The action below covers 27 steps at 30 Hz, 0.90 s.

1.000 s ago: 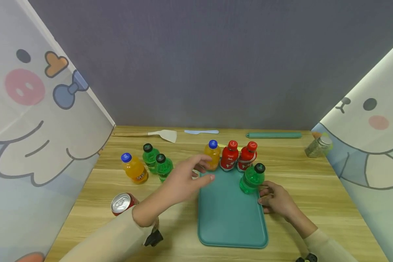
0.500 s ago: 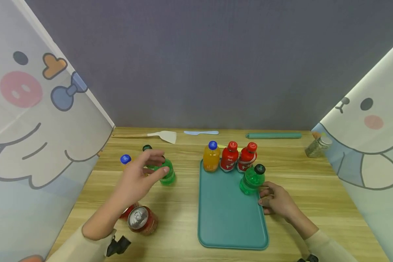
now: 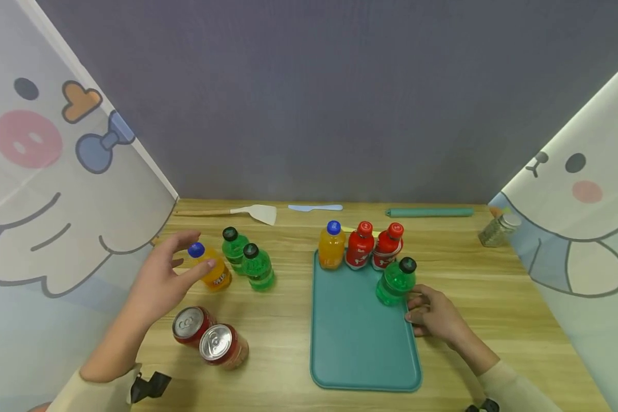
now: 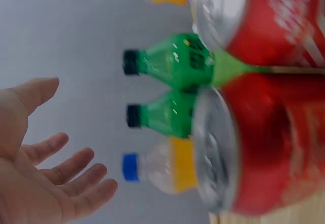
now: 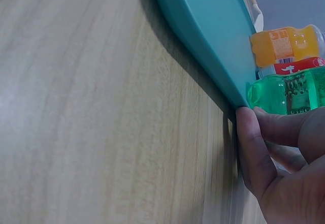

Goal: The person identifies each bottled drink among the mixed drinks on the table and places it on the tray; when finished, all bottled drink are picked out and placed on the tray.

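From my place at the screens, the largest thing I see is the grey wall (image 3: 309,97) on the far side, and before it the wooden counter (image 3: 283,343). On the counter, right of the middle, lies the teal tray (image 3: 360,349). The right hand (image 3: 435,315) is at the tray's right rim; its fingers are bent, and with the fingertips it holds this rim. The left hand (image 3: 157,280) is widely open, the thumb apart from the fingers, and it holds nothing. It is close to the left orange bottle (image 3: 218,276), which stands upright on the counter.

Nearer to me, one red can (image 3: 226,347) stands just beside another red can (image 3: 193,326). Right of the left orange bottle I find a farther green bottle (image 3: 234,256) and a nearer green bottle (image 3: 259,273). On the far part of the tray stand, from left to right, an orange bottle (image 3: 332,252) and two red bottles (image 3: 359,253). The tray's green bottle (image 3: 395,286) stands near the right hand; if they touch, I cannot tell.

Along the far edge lie a spatula (image 3: 261,213), a green rod (image 3: 430,212) and a pale blue knife (image 3: 316,208). At far right is a small jar (image 3: 498,230).
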Tool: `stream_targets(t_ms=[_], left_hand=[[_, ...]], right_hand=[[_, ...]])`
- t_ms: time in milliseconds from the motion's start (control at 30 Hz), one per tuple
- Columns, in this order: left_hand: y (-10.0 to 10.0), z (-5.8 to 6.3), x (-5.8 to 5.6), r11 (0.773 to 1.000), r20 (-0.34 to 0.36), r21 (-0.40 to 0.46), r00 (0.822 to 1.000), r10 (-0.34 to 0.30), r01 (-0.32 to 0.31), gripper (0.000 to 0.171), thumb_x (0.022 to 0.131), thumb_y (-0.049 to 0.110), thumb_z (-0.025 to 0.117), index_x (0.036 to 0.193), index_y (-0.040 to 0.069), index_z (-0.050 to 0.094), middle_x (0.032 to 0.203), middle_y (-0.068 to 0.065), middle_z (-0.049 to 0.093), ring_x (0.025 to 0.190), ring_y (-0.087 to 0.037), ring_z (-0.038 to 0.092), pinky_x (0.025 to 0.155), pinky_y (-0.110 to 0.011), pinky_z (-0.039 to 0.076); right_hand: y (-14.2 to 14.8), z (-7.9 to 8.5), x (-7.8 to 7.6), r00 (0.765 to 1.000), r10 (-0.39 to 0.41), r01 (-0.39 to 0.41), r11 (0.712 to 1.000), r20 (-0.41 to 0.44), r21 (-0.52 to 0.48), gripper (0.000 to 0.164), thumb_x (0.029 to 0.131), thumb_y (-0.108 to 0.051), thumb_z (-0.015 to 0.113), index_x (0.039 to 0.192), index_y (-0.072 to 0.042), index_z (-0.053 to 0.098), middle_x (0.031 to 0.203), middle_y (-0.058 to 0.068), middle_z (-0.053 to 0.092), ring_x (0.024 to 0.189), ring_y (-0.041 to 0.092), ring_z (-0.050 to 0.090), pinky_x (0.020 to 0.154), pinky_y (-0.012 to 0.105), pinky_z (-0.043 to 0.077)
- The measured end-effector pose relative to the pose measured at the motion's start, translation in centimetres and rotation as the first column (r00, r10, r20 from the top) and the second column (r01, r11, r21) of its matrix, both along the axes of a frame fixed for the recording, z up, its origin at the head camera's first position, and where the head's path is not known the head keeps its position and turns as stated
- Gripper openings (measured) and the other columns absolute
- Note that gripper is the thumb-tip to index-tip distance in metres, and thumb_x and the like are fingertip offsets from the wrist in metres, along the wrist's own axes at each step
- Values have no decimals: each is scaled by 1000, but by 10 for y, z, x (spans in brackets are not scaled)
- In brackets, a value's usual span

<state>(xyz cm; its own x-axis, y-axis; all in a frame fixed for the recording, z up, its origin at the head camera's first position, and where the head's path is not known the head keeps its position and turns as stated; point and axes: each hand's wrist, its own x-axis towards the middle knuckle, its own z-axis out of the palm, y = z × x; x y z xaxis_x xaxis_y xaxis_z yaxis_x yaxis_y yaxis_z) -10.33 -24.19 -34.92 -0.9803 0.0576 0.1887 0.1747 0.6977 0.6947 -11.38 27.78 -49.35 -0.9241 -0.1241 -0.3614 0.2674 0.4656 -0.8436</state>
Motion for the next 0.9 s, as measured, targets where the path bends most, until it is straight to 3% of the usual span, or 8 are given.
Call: stream_targets(t_ms=[300,467,900], left_hand=[[-28,-19,-15,1000,147,-5,989,20,-19,81,97,38,72,153,-5,32,150,-32,43,136,-54,42,103,-73,39],[-39,-28,-21,1000,222,17,975,16,-21,85,97,43,70,156,-3,28,151,-33,42,135,-57,44,103,-70,43],[-53,-45,-31,995,203,60,975,-90,80,58,101,30,69,144,-3,49,143,-29,54,126,-58,55,92,-58,57]], right_hand=[[-1,4,-3,1000,11,-11,1000,-3,-1,62,90,7,70,145,8,42,111,24,63,80,22,68,60,40,63],[-2,5,-3,1000,10,-10,1000,3,2,62,90,7,70,145,8,42,111,23,62,79,22,68,60,40,63],[1,2,-2,1000,15,-15,1000,14,-6,62,91,6,71,146,7,42,112,23,61,80,22,68,60,41,63]])
